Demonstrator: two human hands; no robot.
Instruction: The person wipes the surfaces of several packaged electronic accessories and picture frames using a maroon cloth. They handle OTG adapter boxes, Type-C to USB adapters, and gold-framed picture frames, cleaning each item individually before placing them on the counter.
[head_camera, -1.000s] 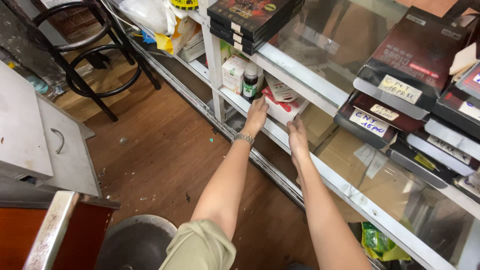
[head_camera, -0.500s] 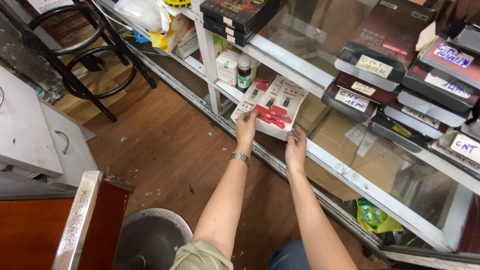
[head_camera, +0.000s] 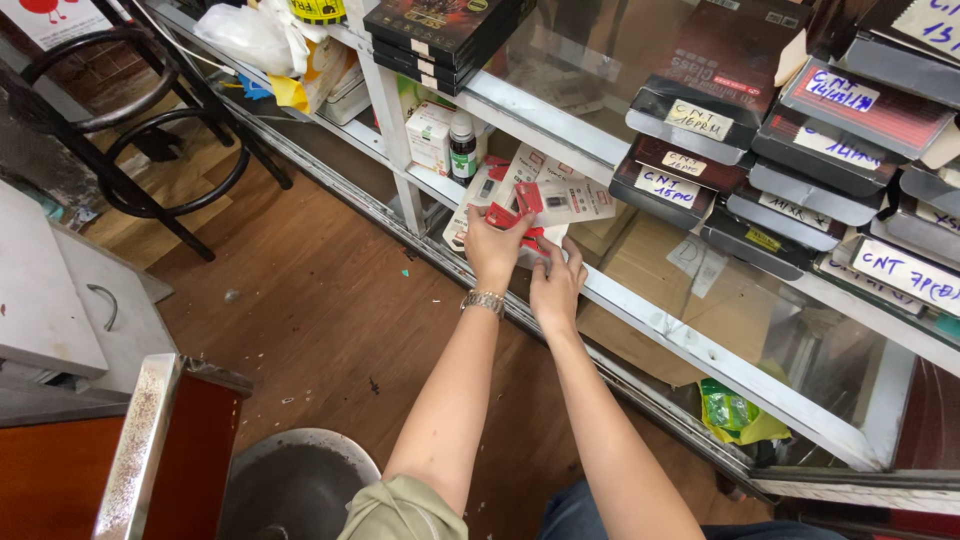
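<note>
**Both hands on a fan of carded packs at the glass shelf**

Head view: the left hand (head_camera: 492, 245), a metal watch at its wrist, closes thumb over fingers on a spread of flat white-and-red blister packs (head_camera: 545, 200), fanned so each front shows. The right hand (head_camera: 556, 285), just beside it and lower, pinches the fan's lower edge, steadying the loose cards. Beyond the fingertips a small dark bottle (head_camera: 462, 150) stands upright on the glass shelf (head_camera: 640, 305). Stacked black boxes (head_camera: 690, 150) lie up and to the right of the hands.
</note>
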